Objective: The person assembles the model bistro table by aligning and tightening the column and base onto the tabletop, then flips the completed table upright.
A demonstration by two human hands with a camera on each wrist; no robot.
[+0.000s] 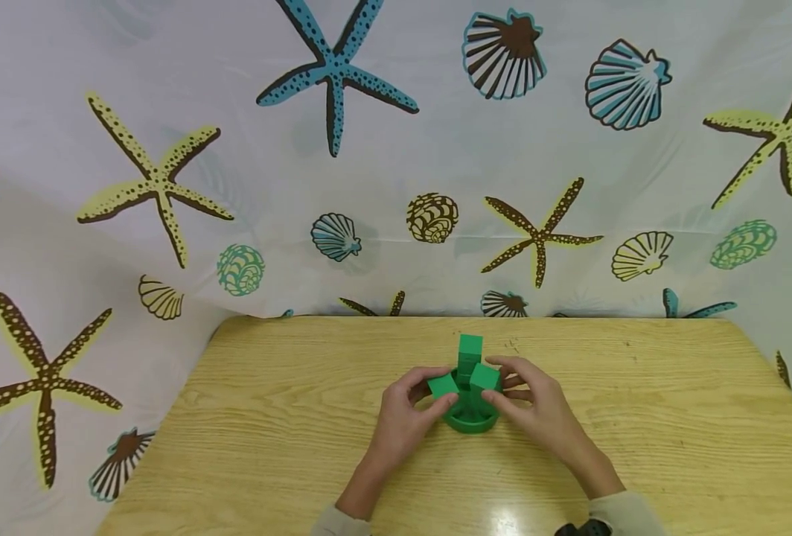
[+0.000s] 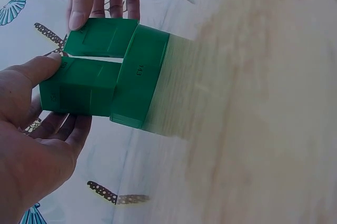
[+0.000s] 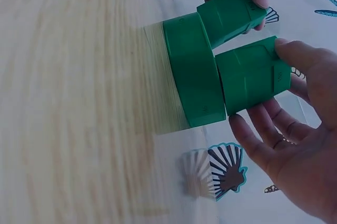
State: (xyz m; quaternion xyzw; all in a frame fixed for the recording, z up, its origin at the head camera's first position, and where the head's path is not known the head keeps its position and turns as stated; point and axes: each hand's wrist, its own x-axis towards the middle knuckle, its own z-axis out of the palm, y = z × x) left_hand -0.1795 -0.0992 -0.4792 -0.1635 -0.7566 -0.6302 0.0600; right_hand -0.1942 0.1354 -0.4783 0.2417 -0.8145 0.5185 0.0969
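A round green base (image 1: pixel 472 426) with a raised rim sits on the table. Several green blocks stand in it, tops above the rim. My left hand (image 1: pixel 403 420) pinches the left green block (image 1: pixel 443 385) between thumb and fingers. On the other side, my right hand (image 1: pixel 546 406) grips the right green block (image 1: pixel 485 377) likewise. Behind them a taller-looking back green block (image 1: pixel 470 351) stands upright, untouched. Both wrist views show the held blocks meeting the base's rim; the left wrist view shows small dark digits on the base (image 2: pixel 141 71). The blocks' lower ends are hidden inside it.
The wooden table (image 1: pixel 289 417) extends to both sides of the hands. Along its back and left edges hangs a white curtain (image 1: pixel 396 164) printed with starfish and shells. A dark watch (image 1: pixel 585 528) is at my right wrist.
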